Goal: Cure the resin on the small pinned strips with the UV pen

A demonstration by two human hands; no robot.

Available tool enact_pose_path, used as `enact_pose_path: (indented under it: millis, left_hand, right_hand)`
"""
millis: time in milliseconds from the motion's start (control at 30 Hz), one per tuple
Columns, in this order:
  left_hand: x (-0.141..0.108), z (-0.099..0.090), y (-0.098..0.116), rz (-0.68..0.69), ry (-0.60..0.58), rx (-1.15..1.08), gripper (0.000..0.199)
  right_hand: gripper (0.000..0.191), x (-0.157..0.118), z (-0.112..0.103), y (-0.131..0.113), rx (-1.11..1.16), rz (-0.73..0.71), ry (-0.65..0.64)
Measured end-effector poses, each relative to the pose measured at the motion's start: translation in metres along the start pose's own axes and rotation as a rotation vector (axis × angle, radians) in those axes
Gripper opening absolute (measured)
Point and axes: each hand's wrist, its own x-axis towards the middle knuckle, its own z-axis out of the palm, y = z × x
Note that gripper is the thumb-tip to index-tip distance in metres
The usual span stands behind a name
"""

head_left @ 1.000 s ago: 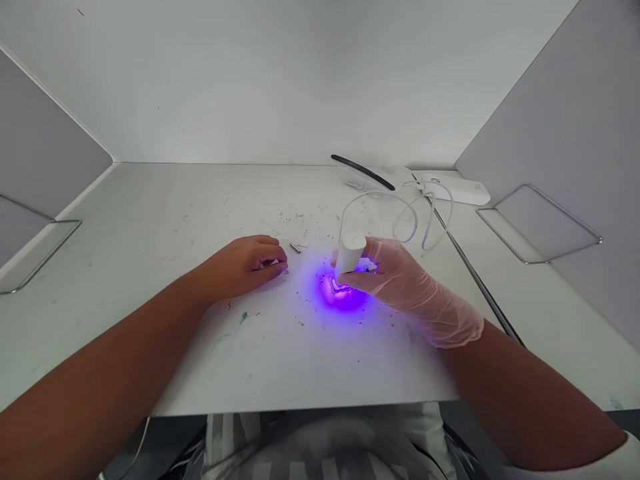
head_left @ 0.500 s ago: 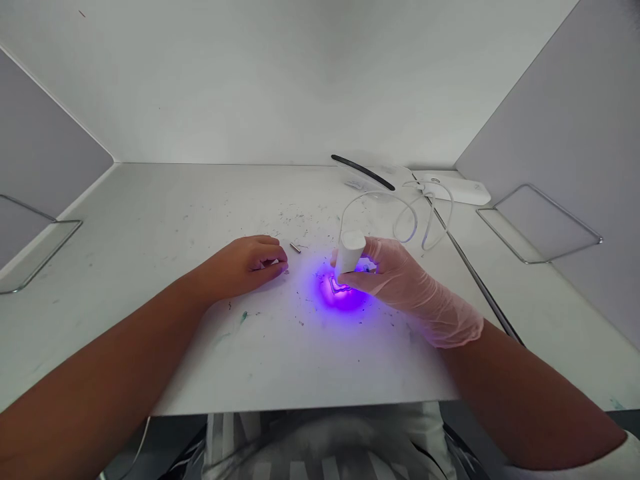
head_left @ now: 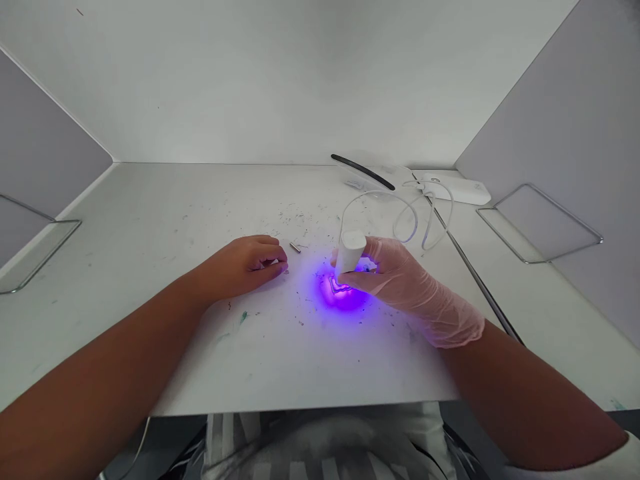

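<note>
My right hand [head_left: 395,270], in a thin translucent glove, grips a small white UV lamp [head_left: 351,252] upright between thumb and fingers. Violet light from its lower end falls on the white table, where a small angular outlined shape [head_left: 337,285] glows just under the lamp; what it is I cannot make out. To the left, my bare left hand [head_left: 257,260] rests on the table with fingers loosely curled and the thumb close to them, nothing visible inside. Just beyond its fingertips lies a short metal cylinder [head_left: 295,247].
The lamp's white cord [head_left: 415,217] loops back towards a long white device [head_left: 457,189] in the right rear corner. A black curved strip [head_left: 363,172] lies near the back wall. A dark rod [head_left: 475,277] crosses the right side. Wire frames [head_left: 543,223] stand at both sides. Dark crumbs dot the table.
</note>
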Motion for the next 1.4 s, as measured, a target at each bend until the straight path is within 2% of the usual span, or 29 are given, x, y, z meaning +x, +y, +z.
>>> enact_pose_path:
  millis: [833, 1400]
  left_hand:
    - [-0.0004, 0.0009, -0.0017, 0.035, 0.023, 0.015, 0.035]
    - [0.0002, -0.0009, 0.0010, 0.009, 0.004, 0.001, 0.034]
  right_hand:
    - [0.006, -0.0011, -0.0015, -0.0014, 0.001, 0.005, -0.004]
    - [0.007, -0.0018, -0.0013, 0.0004, 0.007, 0.001, -0.016]
